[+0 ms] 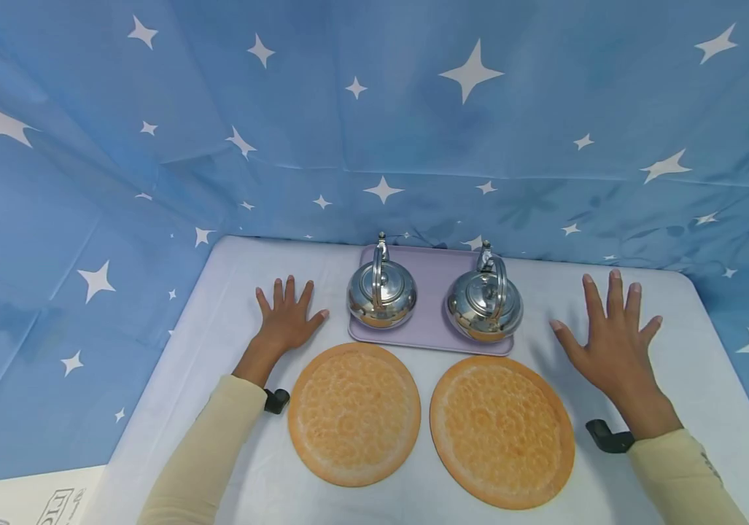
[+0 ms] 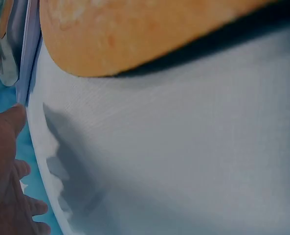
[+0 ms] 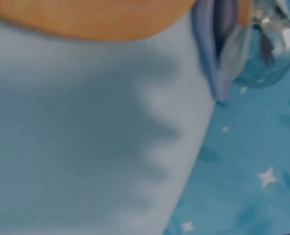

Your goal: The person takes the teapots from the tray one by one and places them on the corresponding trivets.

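My left hand (image 1: 287, 323) is held palm down over the left of the table, fingers spread and holding nothing. Its shadow falls on the white cloth in the left wrist view. On the right, my right hand (image 1: 617, 350) is likewise spread and free of any object. Between them, a lilac tray (image 1: 431, 292) carries two shiny steel kettles: the left kettle (image 1: 382, 295) is nearest my left hand, the right kettle (image 1: 484, 305) nearer my right. In front lie two round, flat, flatbread-patterned mats, a left mat (image 1: 354, 414) and a right mat (image 1: 502, 432).
A white cloth covers the table (image 1: 262, 467). Blue star-patterned fabric (image 1: 413, 131) hangs behind and at the sides, meeting the far table edge. Printed cardboard (image 1: 26, 499) shows at the lower left. Dark camera mounts stick out from both wrists.
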Motion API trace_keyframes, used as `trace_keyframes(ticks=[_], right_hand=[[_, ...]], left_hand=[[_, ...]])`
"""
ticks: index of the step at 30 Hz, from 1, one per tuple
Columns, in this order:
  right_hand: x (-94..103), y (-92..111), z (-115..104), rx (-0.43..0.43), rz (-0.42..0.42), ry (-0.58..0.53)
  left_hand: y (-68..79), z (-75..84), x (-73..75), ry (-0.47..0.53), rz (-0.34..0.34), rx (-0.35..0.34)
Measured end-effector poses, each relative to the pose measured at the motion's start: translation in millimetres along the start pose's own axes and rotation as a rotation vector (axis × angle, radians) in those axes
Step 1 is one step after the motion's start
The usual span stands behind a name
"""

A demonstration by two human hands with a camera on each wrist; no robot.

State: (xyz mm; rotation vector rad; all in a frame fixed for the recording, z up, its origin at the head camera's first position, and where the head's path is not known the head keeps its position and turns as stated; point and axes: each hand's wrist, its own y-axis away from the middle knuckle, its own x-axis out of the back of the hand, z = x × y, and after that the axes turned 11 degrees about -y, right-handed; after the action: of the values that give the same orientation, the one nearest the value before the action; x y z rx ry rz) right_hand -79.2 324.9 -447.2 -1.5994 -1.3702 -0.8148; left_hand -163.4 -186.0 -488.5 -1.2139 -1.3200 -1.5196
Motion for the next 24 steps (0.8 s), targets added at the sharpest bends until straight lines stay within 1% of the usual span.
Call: trace_keyframes(ticks=[3,8,13,16,18,21,22,24], right_hand=[[4.6,-2,-13,0.048,0.044,-0.032],[9.2,-4,-30,0.152,0.117,-0.095],[11.9,-7,-42,0.233,0.152,-0.186],[12.7,-9,-48,0.274,0.156,-0.266],[12.8,-10,-52,0.288,0.151,-0.323],[12.5,-12,-59,0.299,0.152,-0.401],[12.4,-13,-62,0.305,0.156,-0.425],[12.6,-15,-67,0.321,0.167,-0.471]], left_hand=[[-1.1,1.0,0.9,0.049,0.025,0.002],[-4.1,5.5,1.9,0.142,0.087,-0.002],[-5.9,12.1,5.4,0.284,0.128,-0.043],[-6.3,15.3,7.2,0.391,0.147,-0.075],[-6.0,17.3,8.1,0.474,0.157,-0.084],[-4.8,20.1,9.2,0.622,0.163,-0.072],[-4.5,21.0,9.2,0.680,0.155,-0.061],[-4.1,23.0,9.3,0.812,0.116,-0.027]])
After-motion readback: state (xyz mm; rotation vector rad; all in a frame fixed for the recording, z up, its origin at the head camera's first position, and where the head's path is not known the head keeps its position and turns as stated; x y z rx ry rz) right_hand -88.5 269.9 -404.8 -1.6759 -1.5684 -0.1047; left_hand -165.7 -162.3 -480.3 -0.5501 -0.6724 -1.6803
